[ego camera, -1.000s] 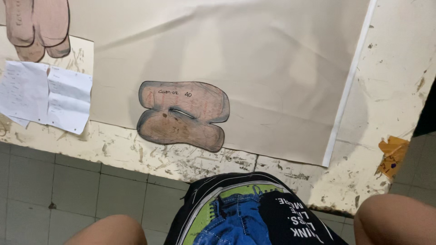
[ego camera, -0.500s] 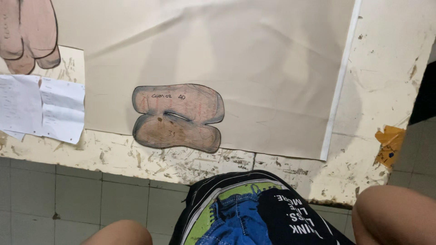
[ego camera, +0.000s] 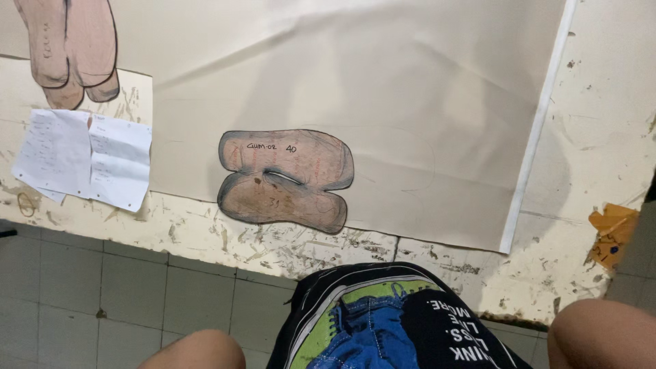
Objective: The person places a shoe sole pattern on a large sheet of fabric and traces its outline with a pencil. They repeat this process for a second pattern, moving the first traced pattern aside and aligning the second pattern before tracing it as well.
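We look down on a big beige sheet (ego camera: pixel 383 89) spread flat over most of a worn, paint-flecked table (ego camera: pixel 601 157), its right edge running as a pale strip down toward the front; on its near part lies a cut template (ego camera: pixel 285 179), two sole shapes joined side by side with dark outlines and handwriting on them, lying inside the sheet just short of its front edge, and we can't make out any line traced around it yet, so by our reading the marking is yet to start; up in the far left corner more sole templates (ego camera: pixel 68 44) overlap in a small stack, half on the sheet; below them a creased white note (ego camera: pixel 85 158) rests on bare tabletop; over at the right edge, an orange scrap (ego camera: pixel 613 232); no boxes, trays or bins show here; neither of our hands is in shot, so how the fingers sit we cannot tell, only knees and a printed shirt at the bottom
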